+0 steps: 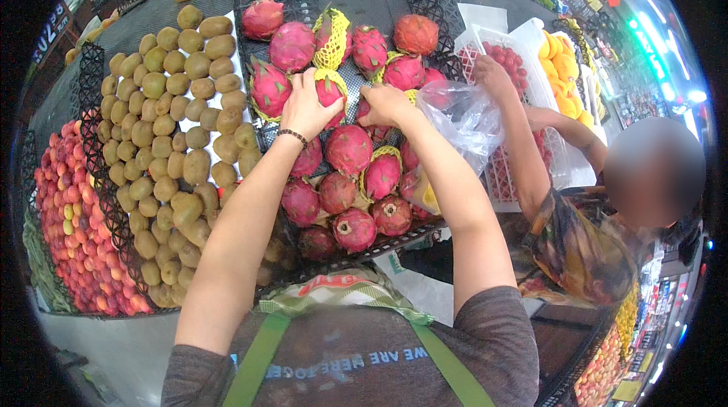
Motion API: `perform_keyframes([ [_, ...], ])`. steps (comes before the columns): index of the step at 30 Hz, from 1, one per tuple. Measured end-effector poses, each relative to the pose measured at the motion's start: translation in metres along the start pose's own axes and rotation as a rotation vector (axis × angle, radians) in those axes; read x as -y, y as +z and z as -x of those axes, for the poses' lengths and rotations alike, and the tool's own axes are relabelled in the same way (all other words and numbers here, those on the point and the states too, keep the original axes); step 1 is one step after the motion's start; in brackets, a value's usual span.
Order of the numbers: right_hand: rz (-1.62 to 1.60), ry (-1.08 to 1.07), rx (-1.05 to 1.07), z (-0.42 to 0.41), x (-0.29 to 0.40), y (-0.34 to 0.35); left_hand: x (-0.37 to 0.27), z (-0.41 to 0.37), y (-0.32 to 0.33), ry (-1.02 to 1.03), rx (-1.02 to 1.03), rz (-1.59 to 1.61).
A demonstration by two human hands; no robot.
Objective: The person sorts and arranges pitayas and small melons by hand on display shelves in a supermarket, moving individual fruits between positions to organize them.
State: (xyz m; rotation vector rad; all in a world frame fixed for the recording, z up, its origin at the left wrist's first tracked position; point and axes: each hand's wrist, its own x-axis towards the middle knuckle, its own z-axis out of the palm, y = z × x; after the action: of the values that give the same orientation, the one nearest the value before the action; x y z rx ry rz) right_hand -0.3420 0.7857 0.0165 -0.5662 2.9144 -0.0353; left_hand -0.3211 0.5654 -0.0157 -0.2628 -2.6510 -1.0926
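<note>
My left hand (307, 105) is closed around a dragon fruit in a yellow foam net (330, 93), thumb across its near side. To the right, my right hand (389, 105) curls its fingers over another dragon fruit (377, 133), which the hand partly hides. More dragon fruits surround both hands; an unwrapped one (348, 150) lies just below them, and a netted one (382, 176) sits nearer me. Pomegranates (354, 232) line the near edge of the display.
Kiwifruit (197, 65) fill the left section, beside a black lattice divider (102, 162) and reddish round fruit (74, 219). At right, another person's hand (492, 76) reaches over small red fruit (515, 63) in a white basket (509, 193). A clear plastic bag (463, 122) hangs close to my right forearm.
</note>
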Motion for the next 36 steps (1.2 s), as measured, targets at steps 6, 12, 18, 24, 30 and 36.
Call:
perform_keyframes([
  [6,-0.265,0.14,-0.702,0.034,0.022,0.023,-0.005,-0.002,-0.002,-0.023,-0.016,-0.048],
  [12,-0.057,0.267,-0.71,0.061,0.05,0.056,-0.01,0.002,-0.005,-0.017,-0.005,-0.118],
  [18,0.061,0.314,-0.699,0.084,0.045,0.062,-0.007,0.005,-0.004,-0.006,-0.006,-0.098],
  [24,-0.514,0.455,-0.737,0.118,0.055,0.097,-0.005,0.012,-0.003,0.06,-0.055,-0.142],
  [30,-0.582,0.358,-0.665,0.12,0.071,0.102,-0.035,0.062,-0.003,0.358,-0.2,-0.298],
  [36,-0.518,0.08,-0.852,0.12,0.097,0.088,-0.035,0.069,0.009,0.541,0.005,-0.058],
])
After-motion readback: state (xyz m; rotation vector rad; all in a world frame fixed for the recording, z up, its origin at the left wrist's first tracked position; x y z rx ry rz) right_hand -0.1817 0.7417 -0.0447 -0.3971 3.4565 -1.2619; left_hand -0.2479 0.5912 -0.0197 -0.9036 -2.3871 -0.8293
